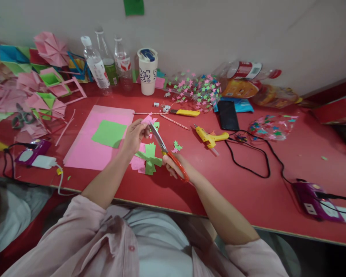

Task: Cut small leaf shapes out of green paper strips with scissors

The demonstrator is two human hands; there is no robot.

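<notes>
My left hand pinches a small piece of pink paper over the red table. In my right hand is a pair of scissors with orange handles, its blades pointing up and left to the pink piece. Whether the blades touch the paper I cannot tell. Below them lie green paper scraps and pink scraps. A few small green paper stars sit right of the blades. Left of my hands, a green sheet rests on larger pink sheets.
A yellow glue gun, a yellow cutter and a phone lie to the right. Bottles and a white cup stand along the wall. Folded paper crafts crowd the left. Purple power strips lie near both ends.
</notes>
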